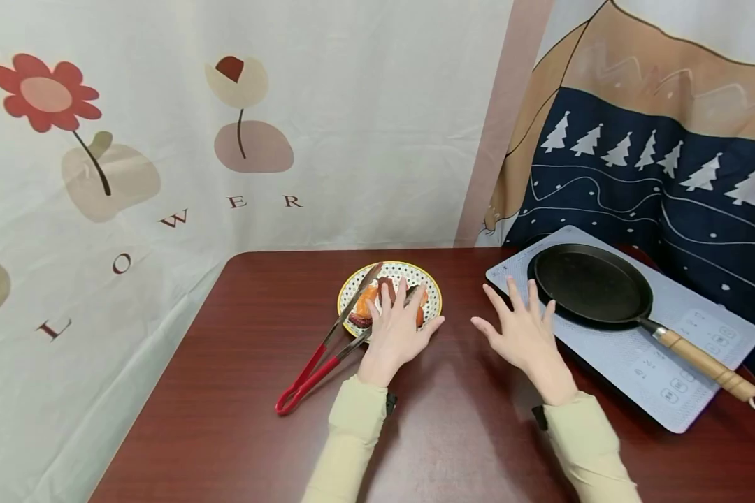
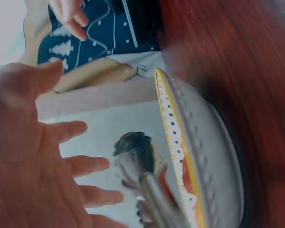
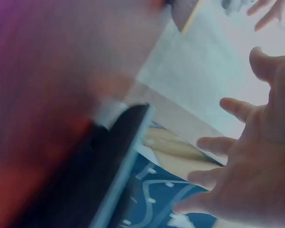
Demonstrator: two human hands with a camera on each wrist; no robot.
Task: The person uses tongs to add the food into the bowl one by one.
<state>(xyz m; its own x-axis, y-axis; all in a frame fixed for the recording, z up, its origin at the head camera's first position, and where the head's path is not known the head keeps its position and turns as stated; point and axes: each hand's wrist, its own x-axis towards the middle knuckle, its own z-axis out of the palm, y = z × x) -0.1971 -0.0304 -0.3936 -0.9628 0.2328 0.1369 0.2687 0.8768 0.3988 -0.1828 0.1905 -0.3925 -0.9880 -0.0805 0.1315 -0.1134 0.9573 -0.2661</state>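
My left hand (image 1: pixel 398 339), fingers spread, hovers over the near right side of a dotted plate with a yellow rim (image 1: pixel 431 281). Pieces of food, orange (image 1: pixel 366 302) and dark reddish, lie on the plate, partly hidden by the hand. Metal tongs with red handles (image 1: pixel 319 376) lean across the plate, arms apart, their joined end toward the table's near left. In the left wrist view the palm faces the plate's side (image 2: pixel 218 147) and holds nothing. My right hand (image 1: pixel 528 339), also spread and holding nothing, is just left of the flat cooktop (image 1: pixel 610 356).
A black frying pan (image 1: pixel 591 283) sits on the cooktop, its wooden handle (image 1: pixel 705 360) sticking out toward the near right. Behind the brown table (image 1: pixel 226 419) hang a pale printed cloth (image 1: pixel 377 126) and a dark blue one with white trees (image 1: pixel 635 188).
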